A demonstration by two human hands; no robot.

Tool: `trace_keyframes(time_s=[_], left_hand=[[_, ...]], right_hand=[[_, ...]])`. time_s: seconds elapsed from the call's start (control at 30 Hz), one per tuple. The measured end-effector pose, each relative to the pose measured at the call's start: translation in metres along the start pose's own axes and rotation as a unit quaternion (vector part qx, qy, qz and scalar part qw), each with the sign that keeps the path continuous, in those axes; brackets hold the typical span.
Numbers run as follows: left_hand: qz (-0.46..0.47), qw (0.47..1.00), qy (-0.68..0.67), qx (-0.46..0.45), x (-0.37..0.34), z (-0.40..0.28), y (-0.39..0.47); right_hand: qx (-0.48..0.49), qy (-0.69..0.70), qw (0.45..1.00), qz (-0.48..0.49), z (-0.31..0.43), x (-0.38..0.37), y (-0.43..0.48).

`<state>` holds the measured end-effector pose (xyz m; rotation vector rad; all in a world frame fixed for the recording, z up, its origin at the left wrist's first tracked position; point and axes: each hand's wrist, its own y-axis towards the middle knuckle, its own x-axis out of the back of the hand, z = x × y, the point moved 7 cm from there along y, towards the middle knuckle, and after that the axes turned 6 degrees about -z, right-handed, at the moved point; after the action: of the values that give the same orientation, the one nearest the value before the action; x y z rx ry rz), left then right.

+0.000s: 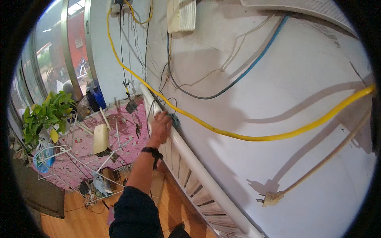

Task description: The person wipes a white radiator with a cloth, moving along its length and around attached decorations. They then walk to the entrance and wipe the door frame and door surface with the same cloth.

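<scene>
My left hand (161, 128), with a dark band on the wrist, reaches up to the top rail of a white radiator (196, 162) along the wall. Its fingers are curled round a bunched teal cloth (175, 120), which shows at their right side, between the rail and the wall. Thin dark cables (151, 111) loop beside and over the fingers. Just above the hand, a thick yellow cable (190, 115) passes diagonally. My right hand is out of view.
A pink patterned cloth (83, 139) lies at left, with a wire rack (86, 163) and potted plant (49, 113) near it. A plug (272, 199) hangs at lower right, a blue cable (256, 62) above. A white device (181, 17) is on the wall.
</scene>
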<state>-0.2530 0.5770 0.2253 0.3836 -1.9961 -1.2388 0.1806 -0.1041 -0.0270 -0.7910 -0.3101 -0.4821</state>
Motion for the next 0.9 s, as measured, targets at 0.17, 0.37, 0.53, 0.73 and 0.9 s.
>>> trace_keyframes(time_s=[0.17, 0.37, 0.53, 0.73, 0.9], left_hand=[[0.002, 0.998, 0.049, 0.035, -0.021, 0.063, 0.02], [0.049, 0.993, 0.029, 0.102, -0.013, 0.056, 0.035], [-0.055, 0.995, 0.081, -0.011, 0.002, 0.006, 0.024], [-0.053, 0.996, 0.052, 0.053, 0.007, -0.051, -0.006], [0.02, 0.995, 0.071, 0.068, 0.011, -0.122, -0.034]], right_hand=[[-0.018, -0.002, 1.0, -0.012, -0.003, -0.003, -0.017], [-0.029, -0.002, 1.0, -0.013, -0.01, -0.003, -0.025], [-0.014, -0.008, 1.0, 0.003, -0.014, 0.0, -0.017], [0.018, -0.013, 0.999, 0.028, -0.018, 0.008, 0.001], [0.044, -0.019, 0.998, 0.051, -0.022, 0.015, 0.015]])
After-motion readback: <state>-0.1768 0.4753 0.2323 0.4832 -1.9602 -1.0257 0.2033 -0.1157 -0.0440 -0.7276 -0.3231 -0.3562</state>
